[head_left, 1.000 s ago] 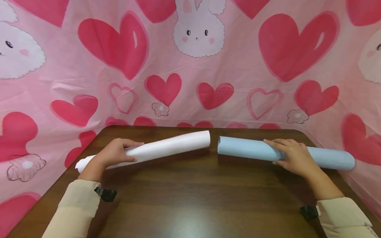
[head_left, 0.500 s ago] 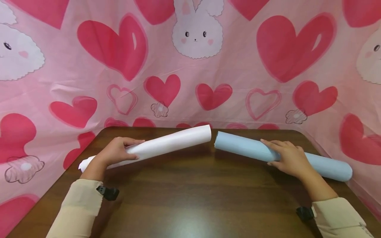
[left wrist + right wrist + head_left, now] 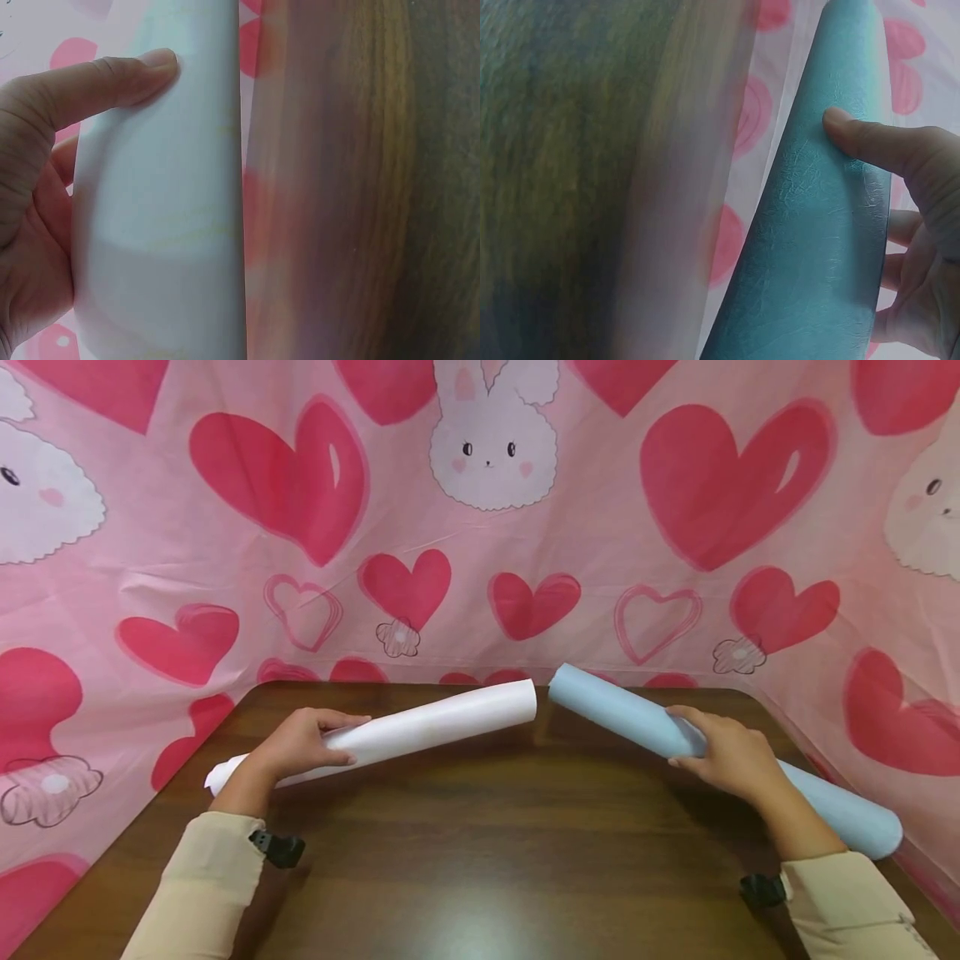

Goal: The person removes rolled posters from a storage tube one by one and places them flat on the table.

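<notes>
On the left, a white paper-like roll (image 3: pixel 442 720) slants up to the right, its near end behind the left wrist. My left hand (image 3: pixel 303 747) grips it near its lower half, thumb (image 3: pixel 150 75) pressed across the roll in the left wrist view. A light blue roll (image 3: pixel 622 710) tilts the other way, its inner end high and its outer end low at the right. My right hand (image 3: pixel 727 752) holds this one around the middle. In the right wrist view the thumb lies on its wrinkled surface (image 3: pixel 802 217) while the other fingers go behind. A small gap separates the two inner ends.
Both rolls are over a dark brown wooden table (image 3: pixel 480 843). Pink cloth (image 3: pixel 465 527) printed with red hearts and white rabbits hangs behind and at both sides. A dark wrist device (image 3: pixel 277 849) sits at the left cuff, another (image 3: pixel 763 890) at the right.
The blue roll has turned in my right hand's grip: its inner end rose and its outer end dropped. The white roll's inner end lifted slightly, with my left hand still around it.
</notes>
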A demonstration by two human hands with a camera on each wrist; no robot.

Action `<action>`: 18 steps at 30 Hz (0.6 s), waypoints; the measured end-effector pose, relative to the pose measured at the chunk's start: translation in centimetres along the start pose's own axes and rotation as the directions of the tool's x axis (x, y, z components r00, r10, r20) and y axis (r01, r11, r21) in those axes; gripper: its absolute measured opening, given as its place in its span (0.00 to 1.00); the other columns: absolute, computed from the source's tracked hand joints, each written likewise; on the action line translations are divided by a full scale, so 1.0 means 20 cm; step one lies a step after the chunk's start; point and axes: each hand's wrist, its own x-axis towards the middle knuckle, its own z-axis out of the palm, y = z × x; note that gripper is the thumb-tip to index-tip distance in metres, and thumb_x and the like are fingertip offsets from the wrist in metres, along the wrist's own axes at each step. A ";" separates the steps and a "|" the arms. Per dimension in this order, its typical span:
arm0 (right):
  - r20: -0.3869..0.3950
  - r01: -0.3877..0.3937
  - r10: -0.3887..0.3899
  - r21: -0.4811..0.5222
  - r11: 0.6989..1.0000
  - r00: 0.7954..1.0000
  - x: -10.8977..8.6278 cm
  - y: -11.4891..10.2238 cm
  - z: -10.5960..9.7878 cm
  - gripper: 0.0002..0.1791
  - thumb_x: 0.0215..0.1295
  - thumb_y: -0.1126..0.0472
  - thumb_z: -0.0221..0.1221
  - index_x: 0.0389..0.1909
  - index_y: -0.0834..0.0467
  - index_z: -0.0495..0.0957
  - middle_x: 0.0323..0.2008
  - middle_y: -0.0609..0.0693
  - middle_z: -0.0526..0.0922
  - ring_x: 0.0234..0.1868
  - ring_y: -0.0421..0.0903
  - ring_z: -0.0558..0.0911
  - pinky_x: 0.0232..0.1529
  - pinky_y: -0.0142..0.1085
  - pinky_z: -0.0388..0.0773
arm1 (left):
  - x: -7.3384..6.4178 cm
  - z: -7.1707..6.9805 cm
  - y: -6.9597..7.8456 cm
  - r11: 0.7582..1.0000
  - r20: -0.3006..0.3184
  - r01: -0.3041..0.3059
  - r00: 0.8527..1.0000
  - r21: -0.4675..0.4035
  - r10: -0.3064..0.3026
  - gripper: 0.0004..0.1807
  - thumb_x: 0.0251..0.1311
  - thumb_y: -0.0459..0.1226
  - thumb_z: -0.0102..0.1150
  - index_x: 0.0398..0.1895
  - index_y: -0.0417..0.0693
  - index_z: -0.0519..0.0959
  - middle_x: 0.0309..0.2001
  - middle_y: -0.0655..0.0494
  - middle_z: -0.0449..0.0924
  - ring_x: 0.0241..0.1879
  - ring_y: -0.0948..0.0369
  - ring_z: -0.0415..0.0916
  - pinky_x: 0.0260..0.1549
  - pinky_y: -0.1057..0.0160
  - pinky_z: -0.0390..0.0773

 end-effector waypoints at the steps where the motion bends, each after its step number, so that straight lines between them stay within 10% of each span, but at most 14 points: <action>1: 0.003 -0.016 0.016 0.003 1.000 1.000 0.00 0.01 0.00 0.42 0.45 0.52 0.76 0.63 0.52 0.70 0.50 0.67 0.81 0.45 0.64 0.81 0.32 0.64 0.74 | 0.00 0.00 0.00 1.000 0.003 0.001 1.000 -0.002 -0.001 0.33 0.45 0.43 0.78 0.59 0.53 0.81 0.49 0.48 0.83 0.43 0.51 0.79 0.39 0.50 0.81; 18: 0.157 -0.326 0.318 0.028 0.945 0.935 -0.07 0.17 -0.05 0.50 0.49 0.43 0.71 0.70 0.59 0.63 0.52 0.77 0.73 0.43 0.72 0.75 0.32 0.63 0.73 | 0.02 0.04 0.00 1.000 0.032 0.019 0.999 -0.016 -0.018 0.33 0.45 0.44 0.78 0.59 0.54 0.80 0.50 0.48 0.83 0.43 0.51 0.79 0.42 0.46 0.80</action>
